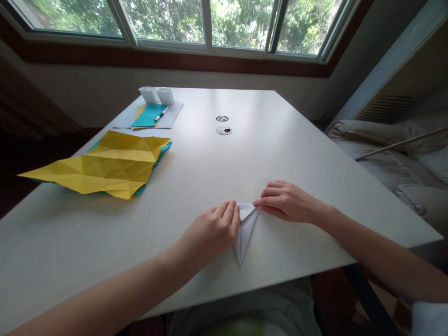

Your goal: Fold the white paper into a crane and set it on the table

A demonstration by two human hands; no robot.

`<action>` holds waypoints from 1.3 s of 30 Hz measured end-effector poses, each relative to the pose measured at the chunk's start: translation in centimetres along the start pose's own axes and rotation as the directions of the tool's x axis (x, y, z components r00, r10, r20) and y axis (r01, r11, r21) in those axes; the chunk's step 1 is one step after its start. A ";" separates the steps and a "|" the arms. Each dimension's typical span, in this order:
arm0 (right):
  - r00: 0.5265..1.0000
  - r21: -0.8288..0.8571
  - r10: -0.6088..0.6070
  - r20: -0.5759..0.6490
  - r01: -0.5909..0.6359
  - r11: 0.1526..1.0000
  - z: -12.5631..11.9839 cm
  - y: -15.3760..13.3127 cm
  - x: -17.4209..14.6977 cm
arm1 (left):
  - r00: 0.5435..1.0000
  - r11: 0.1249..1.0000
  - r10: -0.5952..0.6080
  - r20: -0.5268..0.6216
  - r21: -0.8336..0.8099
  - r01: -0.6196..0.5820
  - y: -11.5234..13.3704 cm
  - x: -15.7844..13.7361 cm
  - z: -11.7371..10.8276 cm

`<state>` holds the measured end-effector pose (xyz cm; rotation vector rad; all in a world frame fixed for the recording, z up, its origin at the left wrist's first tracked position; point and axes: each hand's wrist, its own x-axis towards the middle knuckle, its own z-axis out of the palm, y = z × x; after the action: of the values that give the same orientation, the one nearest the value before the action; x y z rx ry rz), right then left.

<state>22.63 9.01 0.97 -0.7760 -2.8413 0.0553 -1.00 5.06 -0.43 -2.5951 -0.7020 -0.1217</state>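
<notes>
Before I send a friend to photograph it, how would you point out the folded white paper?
On the white table below the window, find the left hand and right hand. Between them lies the folded white paper, tip toward the near edge. Unlike the big yellow sheet, it's small, touched by both hands.

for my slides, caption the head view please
Left hand and right hand touch folded white paper; creased yellow paper lies left.

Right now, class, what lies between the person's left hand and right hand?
In the head view, a folded white paper lies between them: the left hand covers part of its left side, and the right hand is at its upper right corner.
</notes>
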 end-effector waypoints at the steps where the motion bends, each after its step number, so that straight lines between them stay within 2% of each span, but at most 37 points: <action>1: 1.000 -0.002 0.010 -0.013 -0.010 1.000 0.2 -0.1 0.1 | 1.000 1.000 0.005 0.001 0.007 -0.005 0.0 0.0 0.0; 8: 0.999 -0.053 0.040 -0.001 -0.040 0.998 0.9 -1.4 0.8 | 0.999 1.000 0.006 0.032 0.027 -0.007 0.0 0.1 -0.1; 14: 0.999 -0.217 -0.018 0.032 0.024 0.976 0.1 -2.2 0.9 | 0.999 0.999 -0.005 0.034 0.037 0.004 0.5 0.0 -0.2; 17: 0.998 -0.249 -0.008 0.054 0.022 0.968 -0.5 -2.4 0.6 | 0.999 0.999 -0.021 0.044 0.036 0.019 0.6 0.0 -0.3; 24: 0.994 -0.168 0.065 0.087 -0.050 0.985 -1.7 -2.6 -0.6 | 0.996 0.999 -0.035 0.086 0.030 0.033 0.5 -0.2 -0.6; 29: 0.990 -0.049 0.123 0.063 -0.120 0.992 -1.4 -2.9 -0.2 | 0.989 0.997 -0.074 0.129 0.005 0.074 0.8 -0.3 -0.8; 32: 0.970 0.033 0.243 0.012 -0.244 0.969 -0.5 -3.1 0.3 | 0.990 0.993 -0.084 0.115 -0.072 0.093 0.4 -0.3 -1.0; 35: 0.943 0.137 0.332 0.017 -0.331 0.933 0.3 -3.1 0.7 | 0.991 0.967 -0.064 0.119 -0.238 0.091 -1.3 -0.3 -1.1; 37: 0.937 0.197 0.348 0.040 -0.349 0.916 0.5 -2.9 0.8 | 0.988 0.907 -0.077 0.137 -0.403 0.126 -2.8 -0.3 -0.9; 39: 0.928 0.247 0.368 0.053 -0.369 0.896 0.5 -2.5 0.9 | 0.975 0.826 -0.170 0.142 -0.519 0.220 -4.2 -0.3 -0.4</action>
<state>20.52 7.29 0.84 -1.2389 -2.5761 0.4657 -3.41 8.01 1.52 -3.0606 -1.1017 -0.3040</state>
